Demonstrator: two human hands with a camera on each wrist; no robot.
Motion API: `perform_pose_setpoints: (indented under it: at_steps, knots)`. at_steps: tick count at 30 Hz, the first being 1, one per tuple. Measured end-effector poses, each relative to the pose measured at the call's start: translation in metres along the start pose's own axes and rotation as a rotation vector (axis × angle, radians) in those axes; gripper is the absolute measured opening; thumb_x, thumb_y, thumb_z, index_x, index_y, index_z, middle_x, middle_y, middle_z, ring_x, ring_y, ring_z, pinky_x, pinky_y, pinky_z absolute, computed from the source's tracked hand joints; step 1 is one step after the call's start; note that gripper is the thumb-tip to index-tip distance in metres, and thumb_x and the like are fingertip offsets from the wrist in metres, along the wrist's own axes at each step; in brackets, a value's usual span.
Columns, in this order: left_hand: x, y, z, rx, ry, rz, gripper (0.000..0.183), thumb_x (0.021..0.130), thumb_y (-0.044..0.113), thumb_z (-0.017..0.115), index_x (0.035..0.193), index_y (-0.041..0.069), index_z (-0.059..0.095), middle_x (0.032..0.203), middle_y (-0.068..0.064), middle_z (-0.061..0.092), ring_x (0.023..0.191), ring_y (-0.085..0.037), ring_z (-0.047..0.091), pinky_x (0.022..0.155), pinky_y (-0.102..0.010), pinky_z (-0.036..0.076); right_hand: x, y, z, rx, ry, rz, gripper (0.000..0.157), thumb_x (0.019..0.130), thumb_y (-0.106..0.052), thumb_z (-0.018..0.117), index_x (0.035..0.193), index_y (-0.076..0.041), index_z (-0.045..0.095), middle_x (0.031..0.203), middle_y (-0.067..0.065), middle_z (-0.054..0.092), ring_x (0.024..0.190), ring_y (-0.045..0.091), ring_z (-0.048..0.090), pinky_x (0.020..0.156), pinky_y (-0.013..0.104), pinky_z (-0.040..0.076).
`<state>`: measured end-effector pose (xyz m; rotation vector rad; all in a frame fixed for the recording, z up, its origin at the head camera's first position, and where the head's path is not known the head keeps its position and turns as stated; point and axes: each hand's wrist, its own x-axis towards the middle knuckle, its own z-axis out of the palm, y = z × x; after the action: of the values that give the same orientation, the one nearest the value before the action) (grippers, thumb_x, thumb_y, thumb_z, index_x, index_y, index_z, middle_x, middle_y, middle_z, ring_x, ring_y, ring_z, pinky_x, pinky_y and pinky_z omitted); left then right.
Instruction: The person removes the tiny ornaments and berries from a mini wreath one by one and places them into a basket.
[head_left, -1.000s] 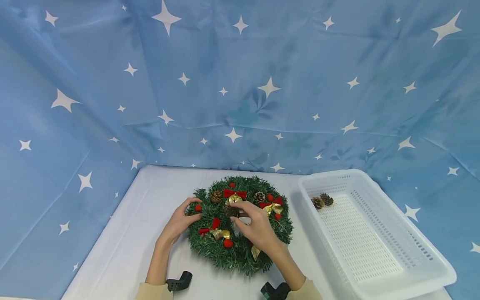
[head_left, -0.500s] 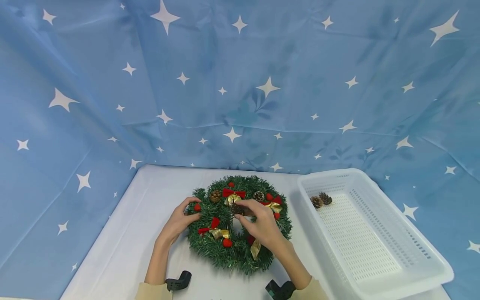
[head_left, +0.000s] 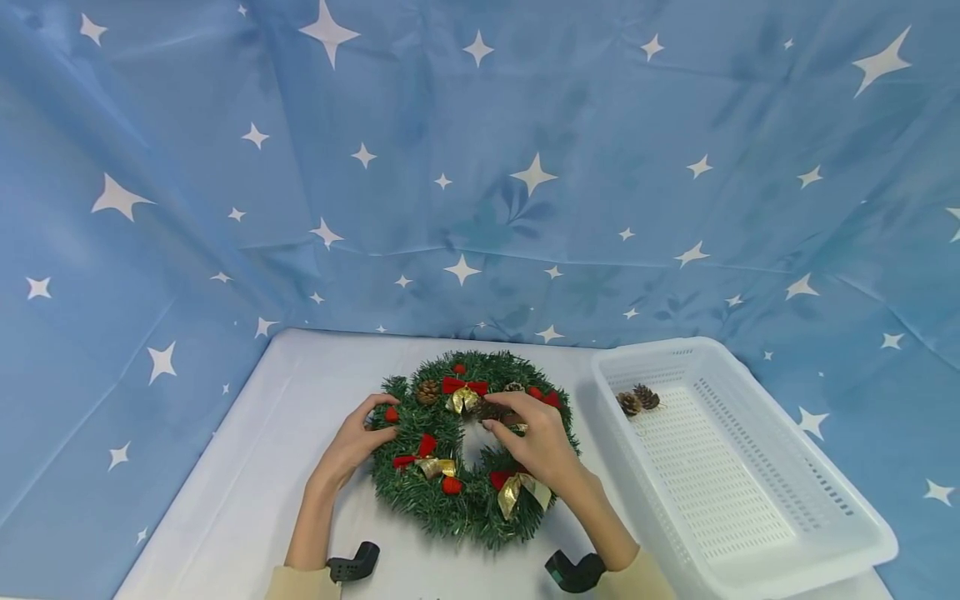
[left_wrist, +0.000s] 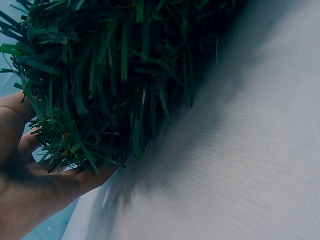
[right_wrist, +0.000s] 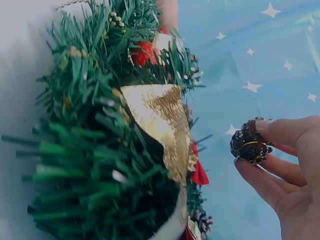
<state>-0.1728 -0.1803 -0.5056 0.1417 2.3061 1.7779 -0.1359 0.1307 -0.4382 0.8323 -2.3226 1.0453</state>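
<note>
A green tinsel wreath (head_left: 465,521) with red bows, gold bells and red berries lies on the white table. My left hand (head_left: 348,446) grips its left side, thumb and fingers around the tinsel (left_wrist: 105,90). Over the wreath's opening, my right hand (head_left: 542,437) pinches a dark pine cone (head_left: 491,410) between thumb and fingers. In the right wrist view this pine cone (right_wrist: 251,145) shows a thin gold band and is held above the wreath. Another pine cone (head_left: 427,392) sits in the upper left of the wreath, beside a red bow (head_left: 465,386).
At the right stands a white plastic basket (head_left: 873,554) with slotted sides. Two loose pine cones (head_left: 628,403) lie in its far left corner. A blue curtain with white stars (head_left: 420,100) hangs behind the white-covered table (head_left: 300,375).
My right hand, holding the pine cone, has moved rightward across the wreath's opening, uncovering the lower right bow. The left hand has kept its hold on the wreath.
</note>
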Motion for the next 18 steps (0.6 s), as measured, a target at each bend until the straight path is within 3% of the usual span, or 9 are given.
perform_pose_setpoints:
  at_steps: [7,18]
  knots:
    - [0.0,-0.001,0.0,0.001,-0.003,0.004,0.048,0.099,0.013,0.067,0.145,0.015,0.052,0.168,-0.016,0.023,0.15,-0.05,0.026,0.083,-0.045,0.038,-0.002,0.005,-0.011,-0.042,0.007,-0.011,0.037,0.083,-0.005,0.084,0.118,-0.001,0.073,0.11,0.014,0.076,0.085,0.023,0.075,0.068,0.037,0.061]
    - [0.001,-0.001,0.0,0.001,-0.002,-0.006,0.049,0.099,0.012,0.066,0.145,0.015,0.051,0.168,-0.016,0.023,0.143,-0.044,0.033,0.08,-0.043,0.039,-0.006,0.017,-0.026,-0.071,0.042,-0.032,0.039,0.079,0.003,0.085,0.116,0.003,0.072,0.108,0.017,0.075,0.081,0.025,0.074,0.064,0.032,0.061]
